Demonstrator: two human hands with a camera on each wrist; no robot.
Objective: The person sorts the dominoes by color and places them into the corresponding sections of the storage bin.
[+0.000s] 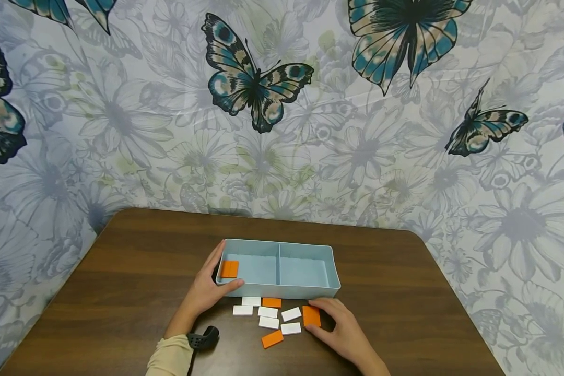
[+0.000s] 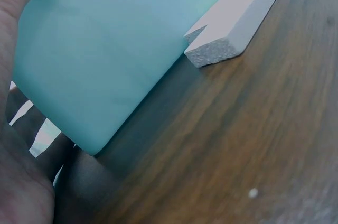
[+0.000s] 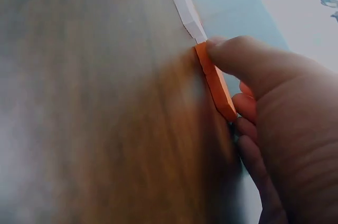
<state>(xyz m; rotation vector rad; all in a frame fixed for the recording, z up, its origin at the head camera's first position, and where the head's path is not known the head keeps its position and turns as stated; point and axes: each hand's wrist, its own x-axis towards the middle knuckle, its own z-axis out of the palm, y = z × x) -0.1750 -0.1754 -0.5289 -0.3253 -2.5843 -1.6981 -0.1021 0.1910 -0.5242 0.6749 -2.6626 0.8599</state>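
The grip of the right hand (image 1: 340, 325) is narrow, with thumb and fingers set at opposite edges of a squarish orange piece (image 1: 312, 316); whether this is one block or two side by side cannot be told. The piece is located at the right end of a group of small blocks on the tabletop (image 1: 404, 313), near the front wall of a light-blue box (image 1: 282, 291). The grip of the left hand (image 1: 206, 290) holds the left end of the box: thumb over the near rim, fingers along the end wall. A divider (image 1: 279, 263) forms two compartments; the left one contains an orange block (image 1: 229, 269) beside the end wall. The group includes six white blocks (image 1: 268, 312).
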